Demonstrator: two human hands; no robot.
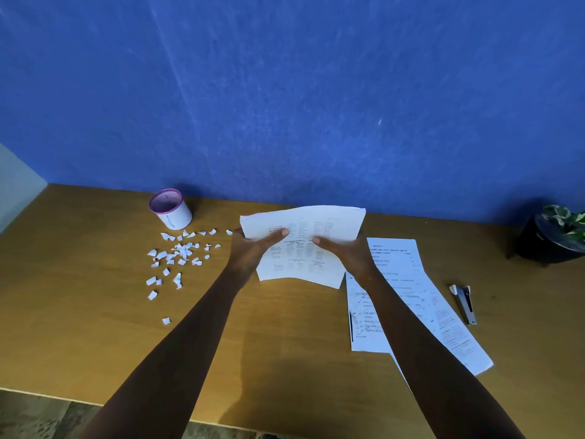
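Pinching thin, bowed printed sheets: left hand, right hand.

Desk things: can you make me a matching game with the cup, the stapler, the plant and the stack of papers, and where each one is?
Things:
1. cup
2. stapler
3. potted plant
4. stack of papers

Places:
A. far right, by the blue wall
B. held by the left hand and the right hand
C. just behind the torn paper scraps
D. right of the loose sheets

Pairs: 1-C, 2-D, 3-A, 4-B
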